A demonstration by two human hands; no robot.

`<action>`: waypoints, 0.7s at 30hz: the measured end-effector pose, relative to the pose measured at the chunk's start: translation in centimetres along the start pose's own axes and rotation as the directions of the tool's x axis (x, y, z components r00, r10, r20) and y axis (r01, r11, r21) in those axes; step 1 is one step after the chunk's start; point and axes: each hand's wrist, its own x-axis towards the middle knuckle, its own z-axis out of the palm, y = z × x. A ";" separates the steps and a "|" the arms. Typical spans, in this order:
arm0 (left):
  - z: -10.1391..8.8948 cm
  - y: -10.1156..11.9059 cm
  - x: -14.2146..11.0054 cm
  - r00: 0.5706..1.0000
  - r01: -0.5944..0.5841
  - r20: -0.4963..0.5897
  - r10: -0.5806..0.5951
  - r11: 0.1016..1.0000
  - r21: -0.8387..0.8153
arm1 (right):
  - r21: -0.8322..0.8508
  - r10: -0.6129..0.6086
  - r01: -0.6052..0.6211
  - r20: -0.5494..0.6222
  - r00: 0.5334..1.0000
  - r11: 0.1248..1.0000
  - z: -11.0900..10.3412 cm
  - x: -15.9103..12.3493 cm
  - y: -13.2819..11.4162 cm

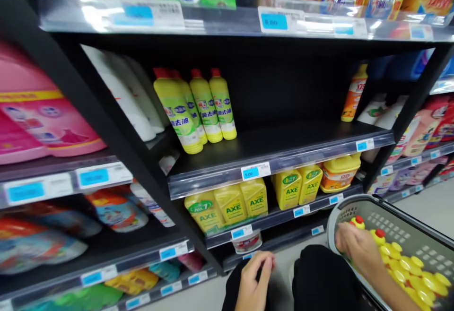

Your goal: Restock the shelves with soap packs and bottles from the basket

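My right hand [356, 246] is closed just inside the near rim of a grey shopping basket [335, 221]. A yellow bottle with a red cap [358, 222] shows at its fingers and appears gripped, though the hand covers most of it. Another red-capped bottle [379, 236] and several bottles with yellow caps [407, 266] stand in the basket. Above my knee, my left hand [253, 280] has its fingers curled together, with nothing visible in them. In front, several yellow dish soap bottles with red caps [213, 107] stand at the left of the middle shelf [283, 148].
An orange bottle [354, 93] stands at that shelf's right end. Below are yellow AXE bottles [232, 204] and a yellow-orange jug [340, 174]. A tub [247, 242] sits on the bottom shelf. Pink jugs [53, 112] fill the left bay. My black-clad knees [319, 278] are beside the basket.
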 end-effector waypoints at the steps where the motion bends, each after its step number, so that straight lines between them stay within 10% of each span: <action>1: 0.1 -0.7 -0.5 0.999 0.050 0.006 -0.050 0.999 -0.021 | -0.085 0.040 -0.040 -0.006 0.999 0.996 -1.6 0.2 1.7; 7: -0.4 -2.6 -2.4 0.949 0.312 -0.007 -0.315 0.942 -0.123 | -0.567 0.193 -0.146 0.024 0.981 0.811 -7.6 0.8 10.8; 13: -1.2 -4.0 -3.5 0.862 0.496 -0.044 -0.505 0.857 -0.140 | -0.878 0.573 -0.203 0.094 0.814 0.433 -8.1 -1.4 14.4; 21: -2.1 -6.0 -3.7 0.823 0.567 0.019 -0.567 0.820 -0.079 | -0.905 0.662 -0.087 0.236 0.711 0.416 -5.8 -3.8 18.2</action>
